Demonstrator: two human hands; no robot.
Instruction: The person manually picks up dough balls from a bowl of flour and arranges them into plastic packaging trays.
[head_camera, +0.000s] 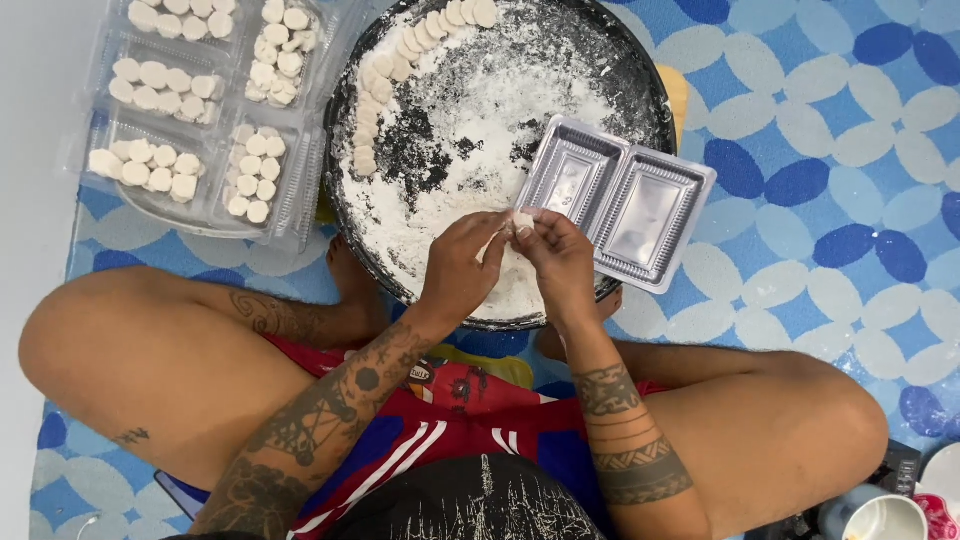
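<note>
At the upper left lie clear plastic packages (190, 110), rectangular and divided into compartments, each compartment filled with small round white dough pieces (155, 172); no labels can be made out on them. An empty clear tray (615, 200) with 2 rectangular compartments rests tilted on the right rim of a large round black pan (640, 75), partly over the pan and partly over the mat. The pan is dusted thickly with white flour (480, 110), and a curved row of white dough discs (385, 75) runs along its upper left edge. Over the pan's lower part, just beside the empty tray's near corner, the left hand (458, 265) and the right hand (562, 262) meet fingertip to fingertip, both pinching 1 small white dough piece (521, 220) between them. The person sits cross-legged on a mat (830, 160) patterned with blue and pale ovals, knees spread to either side of the pan. At the lower right corner stands a white cup (885, 518), well apart from the hands, and nothing lies between the hands and the tray.
</note>
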